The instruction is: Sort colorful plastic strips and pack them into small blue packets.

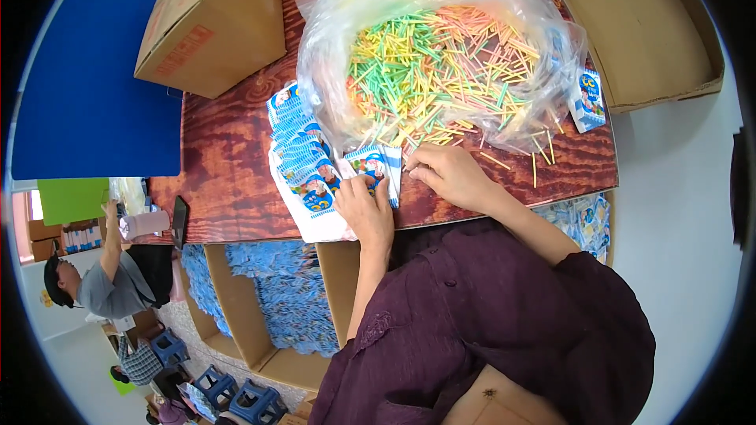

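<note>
My left hand [366, 208] presses its fingers and thumb on a small blue-and-white packet [376, 159] near the front edge of the table. Just right of that packet is my right hand [449, 177], its fingers curled together in a pinch; whatever is in them is hidden. Beyond both hands spreads a heap of thin green, yellow and pink sticks [441, 63] inside a large clear plastic bag [335, 24] with its mouth folded open. To the left, a fanned row of similar packets [303, 153] lies on a white sheet [321, 227].
The wood-patterned table [228, 189] bears a closed cardboard box [224, 24] at far left. Loose sticks and another packet [589, 102] lie at right, beside an open carton [638, 24]. Below the edge, a carton [244, 299] holds many blue packets. A person [118, 267] is at left.
</note>
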### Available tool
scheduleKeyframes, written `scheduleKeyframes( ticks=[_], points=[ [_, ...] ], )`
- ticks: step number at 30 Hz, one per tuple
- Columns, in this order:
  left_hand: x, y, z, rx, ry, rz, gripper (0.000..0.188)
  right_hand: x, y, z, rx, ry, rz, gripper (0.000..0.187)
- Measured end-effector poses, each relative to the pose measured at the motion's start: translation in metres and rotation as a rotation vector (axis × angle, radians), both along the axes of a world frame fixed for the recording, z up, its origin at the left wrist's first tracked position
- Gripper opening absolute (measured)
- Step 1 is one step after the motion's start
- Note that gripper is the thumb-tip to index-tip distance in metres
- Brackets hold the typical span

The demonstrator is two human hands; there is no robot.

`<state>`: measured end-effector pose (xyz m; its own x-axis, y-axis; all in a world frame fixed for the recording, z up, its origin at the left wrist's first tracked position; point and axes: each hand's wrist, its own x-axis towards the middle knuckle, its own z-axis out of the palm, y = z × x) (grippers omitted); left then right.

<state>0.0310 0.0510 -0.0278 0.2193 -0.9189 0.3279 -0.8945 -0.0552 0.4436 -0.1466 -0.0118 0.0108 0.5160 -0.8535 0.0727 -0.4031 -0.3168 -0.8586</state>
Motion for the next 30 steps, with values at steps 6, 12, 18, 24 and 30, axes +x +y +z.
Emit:
scheduleKeyframes(
  ticks=[6,12,18,24,30],
  points=[
    [0.0,0.001,-0.003,-0.005,0.019,-0.016,0.015,0.042,-0.025,-0.006,-0.203,0.021,-0.125,0.018],
    [-0.002,0.009,0.001,-0.344,-0.089,-0.034,0.009,0.067,-0.024,0.002,-0.447,0.04,-0.208,0.03],
    [-0.011,0.017,0.012,-0.327,-0.108,-0.128,0.016,0.044,-0.022,0.01,0.048,-0.032,-0.046,0.027],
    [-0.02,0.004,0.037,-0.231,0.749,0.035,0.036,0.025,-0.022,0.015,0.128,-0.304,0.015,0.016],
    [-0.012,-0.004,0.039,0.058,0.916,-0.148,0.01,0.011,-0.013,0.014,-0.088,-0.286,-0.135,0.018]
  ],
)
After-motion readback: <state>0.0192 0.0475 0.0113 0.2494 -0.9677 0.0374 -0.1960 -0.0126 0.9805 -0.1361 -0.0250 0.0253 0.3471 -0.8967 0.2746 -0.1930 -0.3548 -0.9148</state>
